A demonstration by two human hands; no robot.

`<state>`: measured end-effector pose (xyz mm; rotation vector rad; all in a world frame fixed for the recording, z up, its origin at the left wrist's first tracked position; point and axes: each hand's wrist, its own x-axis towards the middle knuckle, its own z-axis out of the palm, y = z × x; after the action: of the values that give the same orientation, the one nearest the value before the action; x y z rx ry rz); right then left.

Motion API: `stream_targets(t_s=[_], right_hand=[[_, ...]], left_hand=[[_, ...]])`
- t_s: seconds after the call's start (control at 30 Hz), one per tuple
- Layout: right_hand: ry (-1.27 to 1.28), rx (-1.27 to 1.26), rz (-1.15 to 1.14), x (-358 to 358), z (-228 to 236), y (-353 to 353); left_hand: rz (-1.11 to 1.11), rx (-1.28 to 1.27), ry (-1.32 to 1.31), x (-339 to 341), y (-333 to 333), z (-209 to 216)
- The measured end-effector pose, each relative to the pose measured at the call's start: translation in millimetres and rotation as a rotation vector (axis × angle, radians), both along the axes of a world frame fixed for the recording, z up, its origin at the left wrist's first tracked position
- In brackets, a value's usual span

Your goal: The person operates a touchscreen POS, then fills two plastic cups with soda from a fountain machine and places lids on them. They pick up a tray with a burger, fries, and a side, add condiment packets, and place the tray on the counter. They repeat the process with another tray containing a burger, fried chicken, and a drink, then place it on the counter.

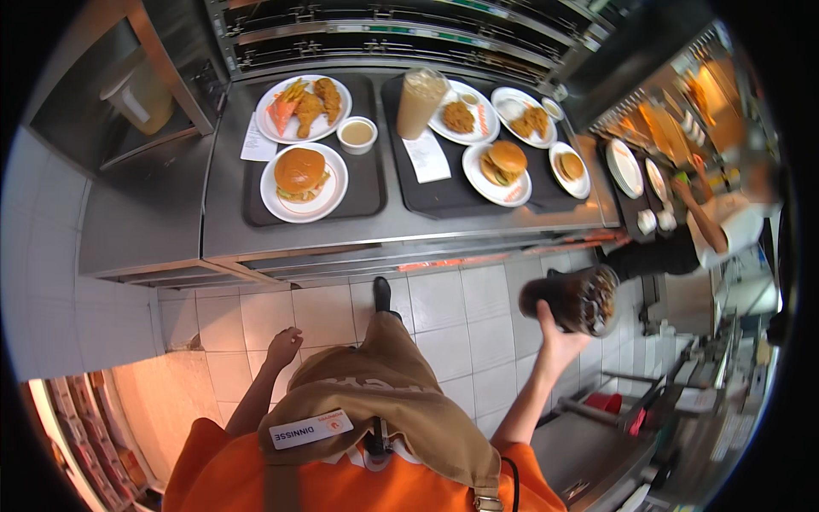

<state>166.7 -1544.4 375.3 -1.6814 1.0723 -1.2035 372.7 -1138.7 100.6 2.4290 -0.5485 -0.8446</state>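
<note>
My right hand [560, 340] is wrapped round a clear cup of dark iced drink [573, 300], held tilted over the floor to the right of my body. At my left side, my left hand [284, 346] hangs open and empty, its fingers loosely bent. Beyond my hands, a dark tray [368, 192] on the steel counter carries a plate of fried chicken and fries [304, 109], a burger on a plate [300, 175] and a small cup of gravy [357, 135]. Another dark tray [418, 203] bears a tall pale iced drink [421, 104], a plated burger [503, 162] and plates of fried chicken.
The steel counter [175, 205] runs across in front of me, with racks [384, 34] above its back edge. A co-worker [725, 226] in a white top stands at the right, near more plates [624, 169]. Steel worktops [589, 452] lie at lower right. Pale floor tiles [444, 346] surround my foot.
</note>
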Motion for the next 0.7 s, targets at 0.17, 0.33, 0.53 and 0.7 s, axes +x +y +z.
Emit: stream_targets(t_s=[0.17, 0.33, 0.53, 0.7], right_hand=[[-0.077, -0.021, 0.193, 134.9, -47.6, -61.2], [-0.019, 0.003, 0.285, 224.9, -76.1, -97.9], [0.061, -0.037, 0.383, 276.0, -107.9, -129.0], [0.097, -0.044, 0.369, 291.3, -123.7, -137.4]], left_hand=[[0.307, 0.042, 0.011, -13.0, -22.3, 2.2], [0.499, -0.148, 0.087, -13.1, -85.4, 29.3], [0.532, -0.287, 0.069, 10.1, -138.1, 71.5], [0.425, -0.421, -0.012, 47.3, -161.0, 111.5]])
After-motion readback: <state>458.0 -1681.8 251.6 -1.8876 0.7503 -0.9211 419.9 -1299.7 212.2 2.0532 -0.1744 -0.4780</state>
